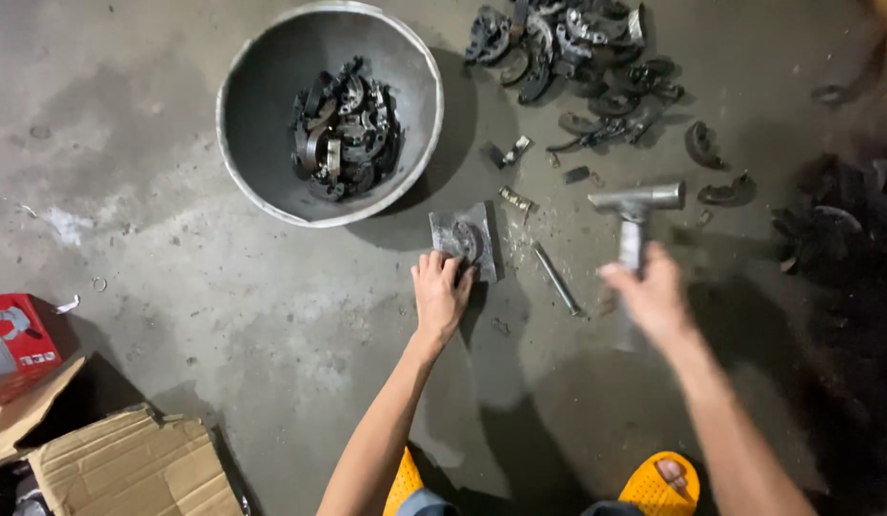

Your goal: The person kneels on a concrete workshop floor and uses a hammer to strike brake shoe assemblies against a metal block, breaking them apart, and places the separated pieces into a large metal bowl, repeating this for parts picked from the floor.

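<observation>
1. A curved dark metal brake shoe (469,241) is pinned on a small square steel plate (443,229) on the concrete floor (224,315) by the left hand (440,294), fingers flat.
2. A grey steel hammer (637,203) is gripped, raised and blurred, by the closed right hand (653,298).
3. Similar parts are collected in a round grey metal bowl (262,57).

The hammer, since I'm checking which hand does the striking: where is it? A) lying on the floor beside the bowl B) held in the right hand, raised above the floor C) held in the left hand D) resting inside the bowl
B: the right hand grips the handle of the hammer, its head blurred above the floor, while the left hand steadies a curved metal part on a small metal plate.
</observation>
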